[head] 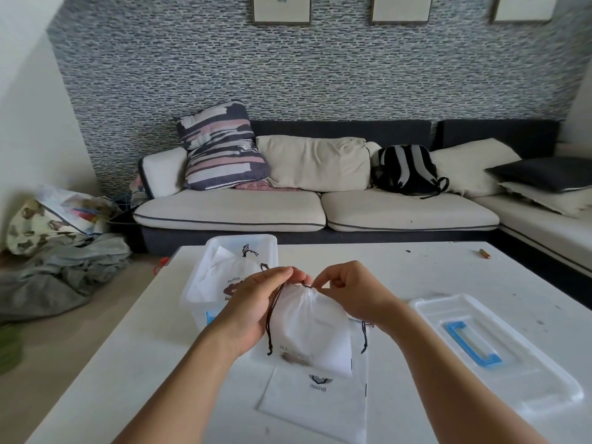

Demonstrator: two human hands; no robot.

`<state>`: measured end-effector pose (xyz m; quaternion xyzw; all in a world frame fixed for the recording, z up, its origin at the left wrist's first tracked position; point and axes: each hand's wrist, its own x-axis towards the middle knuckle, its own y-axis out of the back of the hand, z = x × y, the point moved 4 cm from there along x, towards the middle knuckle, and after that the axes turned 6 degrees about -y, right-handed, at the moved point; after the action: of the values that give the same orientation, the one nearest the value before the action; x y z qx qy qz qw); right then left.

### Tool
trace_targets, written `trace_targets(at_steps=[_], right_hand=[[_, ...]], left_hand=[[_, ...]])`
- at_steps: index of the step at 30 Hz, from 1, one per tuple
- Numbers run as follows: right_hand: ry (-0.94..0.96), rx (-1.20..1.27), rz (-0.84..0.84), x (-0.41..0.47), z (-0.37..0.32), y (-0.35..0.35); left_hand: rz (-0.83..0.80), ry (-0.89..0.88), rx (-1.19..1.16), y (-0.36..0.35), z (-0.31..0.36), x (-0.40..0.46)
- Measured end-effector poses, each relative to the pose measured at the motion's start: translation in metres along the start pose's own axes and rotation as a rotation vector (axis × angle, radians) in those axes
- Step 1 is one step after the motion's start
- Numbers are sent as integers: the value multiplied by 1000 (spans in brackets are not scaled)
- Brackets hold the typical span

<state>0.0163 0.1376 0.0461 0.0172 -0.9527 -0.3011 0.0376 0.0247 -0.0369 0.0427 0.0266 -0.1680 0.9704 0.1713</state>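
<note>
White table [128, 363] before me. Clear plastic box [195, 293] stands left of centre. Clear lid with blue handle [528, 376] lies lower right. Flat white bag [307, 408] lies lower centre, print up. Small brown stick [485, 253] lies upper right.

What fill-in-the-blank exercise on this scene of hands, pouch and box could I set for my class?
1. The left hand and right hand pinch the top of a ____ drawstring pouch.
2. The lid lying on the table has a ____ handle.
3. The clear box stands on the ____ side of the hands.
4. On the sofa sits a black and grey ____.
Missing words: white; blue; left; backpack.
</note>
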Motion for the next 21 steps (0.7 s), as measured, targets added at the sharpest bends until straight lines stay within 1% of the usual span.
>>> trace_targets(at_steps=[2, 5, 8, 11, 13, 15, 16, 17, 19, 21], right_hand=[[8, -70, -32, 1, 2, -3], [-8, -175, -96, 0, 7, -7], [-27, -260, -67, 0, 11, -3], [-36, -264, -41, -1, 15, 5], [19, -244, 23, -4, 9, 11], [111, -64, 48, -8, -3, 17], [141, 38, 5, -11, -10, 17], [165, 78, -42, -14, -16, 16], [212, -8, -70, -17, -23, 11], [251, -83, -46, -17, -26, 3]], left_hand=[[4, -19, 42, -1, 0, 0], [-12, -84, 255, -1, -1, 0], [-5, -118, 404, 1, -6, -1], [-68, -104, 450, 0, -10, 0], [-102, -77, 437, 1, -12, 1], [-106, -57, 443, 1, -12, 1], [-104, -53, 453, 1, -12, 0], [-102, -54, 473, 1, -11, 1], [-104, -56, 536, 1, -11, 0], [-108, -42, 597, 1, -11, -2]])
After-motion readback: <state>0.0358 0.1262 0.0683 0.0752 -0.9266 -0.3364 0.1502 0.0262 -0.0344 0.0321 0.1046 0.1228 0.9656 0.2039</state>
